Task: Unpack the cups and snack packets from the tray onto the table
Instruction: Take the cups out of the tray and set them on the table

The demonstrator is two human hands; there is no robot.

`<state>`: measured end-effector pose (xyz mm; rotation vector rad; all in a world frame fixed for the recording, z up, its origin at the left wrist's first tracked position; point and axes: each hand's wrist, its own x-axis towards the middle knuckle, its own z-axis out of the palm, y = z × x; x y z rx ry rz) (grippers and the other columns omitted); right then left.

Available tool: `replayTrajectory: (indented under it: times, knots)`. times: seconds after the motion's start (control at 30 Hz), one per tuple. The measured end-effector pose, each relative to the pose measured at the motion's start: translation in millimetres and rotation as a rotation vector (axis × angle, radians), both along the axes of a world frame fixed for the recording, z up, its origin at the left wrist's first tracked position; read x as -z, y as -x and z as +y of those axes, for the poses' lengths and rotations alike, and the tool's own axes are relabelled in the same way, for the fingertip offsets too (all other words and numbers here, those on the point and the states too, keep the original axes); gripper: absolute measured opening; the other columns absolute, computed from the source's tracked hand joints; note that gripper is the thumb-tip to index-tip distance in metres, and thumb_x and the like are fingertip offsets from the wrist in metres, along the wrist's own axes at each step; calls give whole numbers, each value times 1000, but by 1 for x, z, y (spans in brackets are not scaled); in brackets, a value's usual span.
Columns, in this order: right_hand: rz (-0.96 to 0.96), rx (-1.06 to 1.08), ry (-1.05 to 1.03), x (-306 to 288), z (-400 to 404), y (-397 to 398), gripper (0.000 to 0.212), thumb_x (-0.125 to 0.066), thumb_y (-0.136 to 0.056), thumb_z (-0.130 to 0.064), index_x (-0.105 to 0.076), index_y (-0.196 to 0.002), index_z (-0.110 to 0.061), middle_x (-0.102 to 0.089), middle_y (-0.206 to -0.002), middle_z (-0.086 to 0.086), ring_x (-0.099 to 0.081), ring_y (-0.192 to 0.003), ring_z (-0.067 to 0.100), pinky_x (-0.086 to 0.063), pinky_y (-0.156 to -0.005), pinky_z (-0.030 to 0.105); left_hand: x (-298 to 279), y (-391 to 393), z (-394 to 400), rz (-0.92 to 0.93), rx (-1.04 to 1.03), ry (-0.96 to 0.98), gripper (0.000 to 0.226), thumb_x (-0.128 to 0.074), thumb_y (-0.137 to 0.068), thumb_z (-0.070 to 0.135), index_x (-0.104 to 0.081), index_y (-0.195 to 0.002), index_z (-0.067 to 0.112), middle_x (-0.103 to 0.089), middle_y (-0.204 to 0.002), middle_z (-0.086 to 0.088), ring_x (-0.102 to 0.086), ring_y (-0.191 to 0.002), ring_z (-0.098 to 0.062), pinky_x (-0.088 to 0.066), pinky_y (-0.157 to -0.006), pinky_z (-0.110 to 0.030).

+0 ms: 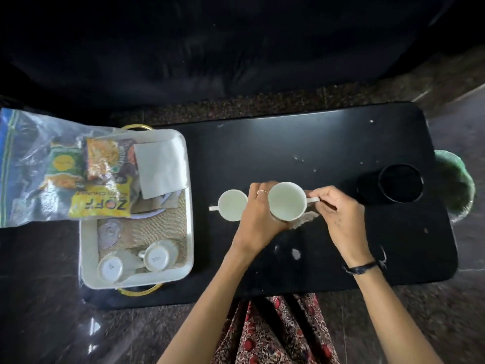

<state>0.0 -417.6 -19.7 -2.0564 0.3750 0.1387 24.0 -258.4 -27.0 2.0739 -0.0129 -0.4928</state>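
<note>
Both hands hold one white cup (286,200) upright just over the black table (341,143). My left hand (258,214) wraps its left side and my right hand (336,206) pinches its handle. A second white cup (232,208) stands on the table right beside it on the left, handle pointing left. The white tray (84,248) with gold handles sits at the table's left end. Two more cups (136,261) lie upside down in its near end. A clear bag of snack packets (76,174) rests over the tray's far end and hangs off to the left.
A folded white napkin (160,169) lies in the tray's far right corner. A black round holder (400,182) stands at the table's right end, with a green object (456,185) beyond that edge. A dark sofa fills the background. My patterned clothing shows below the near edge.
</note>
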Motion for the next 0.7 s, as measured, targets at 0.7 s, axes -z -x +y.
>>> replayTrajectory:
  times: [0.7]
  knots:
    - [103,-56,48,80,-48,-10,13,-58,-85,2,-66,-90,-7,-74,-93,4,-69,-88,17,-57,-79,37,79,13,-50,-14,-150,-2,69,-85,-62,14,-50,-121,18,-38,-116,6,-43,-103,12,-30,-80,7]
